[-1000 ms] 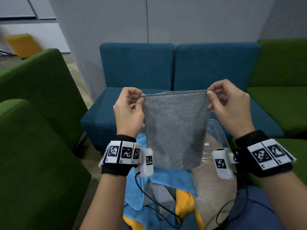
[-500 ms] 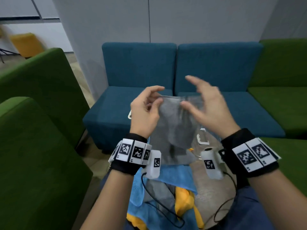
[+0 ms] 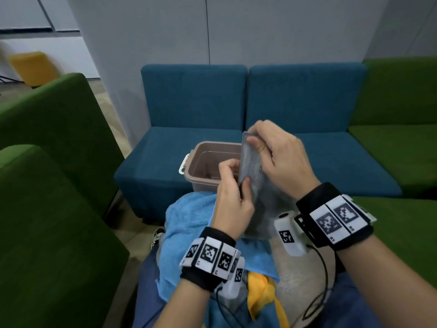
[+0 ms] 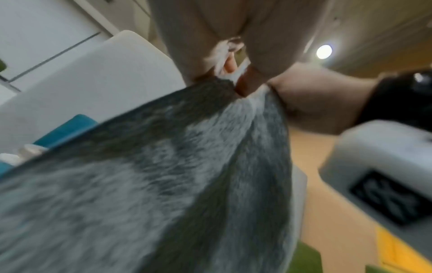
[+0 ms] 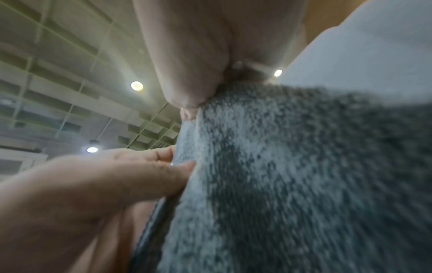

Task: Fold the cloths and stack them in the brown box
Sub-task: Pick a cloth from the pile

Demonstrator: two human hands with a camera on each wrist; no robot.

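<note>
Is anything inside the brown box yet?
The brown plastic box shows bare inner walls and floor on its left. Its right side is hidden behind the grey fluffy cloth pinched by the left hand and right hand, so cannot confirm.

We look up along a grey cloth [image 4: 163,184] that fills most of the view, its fuzzy nap blurred and mottled dark and pale. At the cloth's top edge our left hand [image 4: 205,37] has its grip on the fabric, a fingertip [image 4: 230,64] showing through the bunched pale hem. Just right of the cloth's top our right hand [image 4: 315,107] presses against it, a black wristband [image 4: 397,97] behind it and, below that, a white camera block [image 4: 378,166] with a black marker. Left of the cloth we see a teal cushion [image 4: 67,127] and a white wall. Above and right of the cloth a round ceiling lamp [image 4: 324,51] glows.
</note>
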